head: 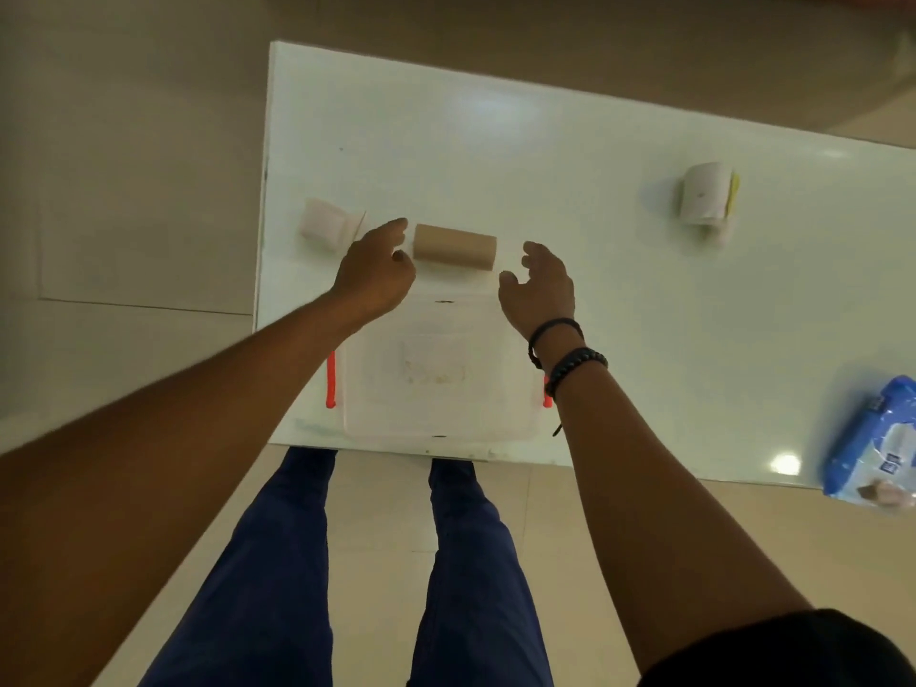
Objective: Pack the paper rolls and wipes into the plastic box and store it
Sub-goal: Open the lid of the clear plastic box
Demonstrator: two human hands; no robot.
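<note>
A clear plastic box with its lid on and red side clips stands at the table's near edge. Just beyond it lies a brown paper roll on its side. My left hand hovers at the roll's left end, fingers loosely curled, holding nothing. My right hand is open just off the roll's right end, not touching it. A white paper roll lies at the far left edge. Another white roll sits far right. A blue wipes pack lies at the right near edge.
The white table runs slantwise across the view, with bare surface between the rolls. Its left edge is close to the white roll. Beige tiled floor surrounds it. My legs in blue trousers stand below the near edge.
</note>
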